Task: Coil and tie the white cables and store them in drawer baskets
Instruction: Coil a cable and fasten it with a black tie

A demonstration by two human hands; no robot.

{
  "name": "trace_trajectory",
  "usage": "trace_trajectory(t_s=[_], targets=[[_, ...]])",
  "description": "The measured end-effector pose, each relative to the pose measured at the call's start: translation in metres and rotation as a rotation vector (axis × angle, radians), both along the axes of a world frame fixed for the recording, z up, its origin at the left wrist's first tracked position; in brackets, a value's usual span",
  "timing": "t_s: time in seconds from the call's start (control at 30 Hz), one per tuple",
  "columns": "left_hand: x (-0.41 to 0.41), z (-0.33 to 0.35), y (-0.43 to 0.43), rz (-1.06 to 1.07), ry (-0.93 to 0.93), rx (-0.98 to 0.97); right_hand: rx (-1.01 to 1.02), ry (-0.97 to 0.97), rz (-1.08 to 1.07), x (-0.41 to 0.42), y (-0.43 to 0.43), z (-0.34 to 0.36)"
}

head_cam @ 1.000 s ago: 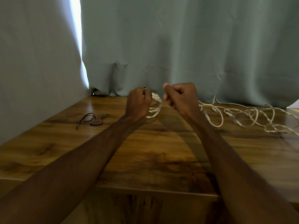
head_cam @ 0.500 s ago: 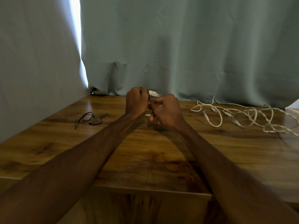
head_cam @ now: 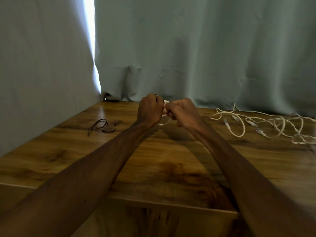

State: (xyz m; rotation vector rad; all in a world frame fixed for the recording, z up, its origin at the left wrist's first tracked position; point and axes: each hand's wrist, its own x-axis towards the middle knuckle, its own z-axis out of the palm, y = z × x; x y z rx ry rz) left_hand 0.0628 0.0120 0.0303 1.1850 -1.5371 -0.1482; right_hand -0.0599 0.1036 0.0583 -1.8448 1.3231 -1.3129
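Small coil of thin white cable (head_cam: 165, 110) is held above the brown wood-grain table (head_cam: 171, 159), caught between our two fists, which sit almost knuckle to knuckle near the far edge of the table. Our left hand (head_cam: 150, 109) has its fingers curled around the coil from the left side. Our right hand (head_cam: 183, 112) is curled tight too, pinching the same bundle from the right. Whether it holds a cable end or a tie we cannot tell, since the fingers cover it. Only a sliver of white shows in the gap, and one pale loop hangs below the knuckles, so we judge the coil's plane to stand roughly upright, facing us, with the binding point at its top between our thumbs.

That is what the next move turns on. Any tightening pull has to run sideways, left and right, away from that shared pinch, with the left hand as the anchor.

The loose tangle of white cables (head_cam: 256, 122) lies flat on the table, well apart to the right and nearer our right hand. A thin black cord (head_cam: 102, 126) lies to the left, nearer our left hand. The grey-green curtain (head_cam: 188, 48) hangs just behind. No drawer basket is in view.
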Motion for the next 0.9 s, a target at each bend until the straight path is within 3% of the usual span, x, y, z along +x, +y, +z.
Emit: trace_trajectory(t_s=[0.23,0.37,0.5,0.67,0.9], targets=[[-0.004,0.003,0.003,-0.01,0.058,0.037,-0.189,-0.063,0.026,-0.01,-0.002,0.005],[-0.004,-0.003,0.002,-0.066,0.004,0.071,-0.278,0.051,-0.041,-0.015,-0.007,0.004],[-0.009,-0.001,0.015,-0.144,-0.104,0.051,-0.088,-0.311,0.072,-0.017,-0.003,0.008],[-0.014,-0.003,0.021,-0.205,-0.185,0.004,0.081,-0.51,0.131,-0.028,-0.009,0.012],[-0.018,-0.006,0.025,-0.303,-0.187,-0.038,-0.075,-0.334,0.061,-0.041,-0.007,0.007]])
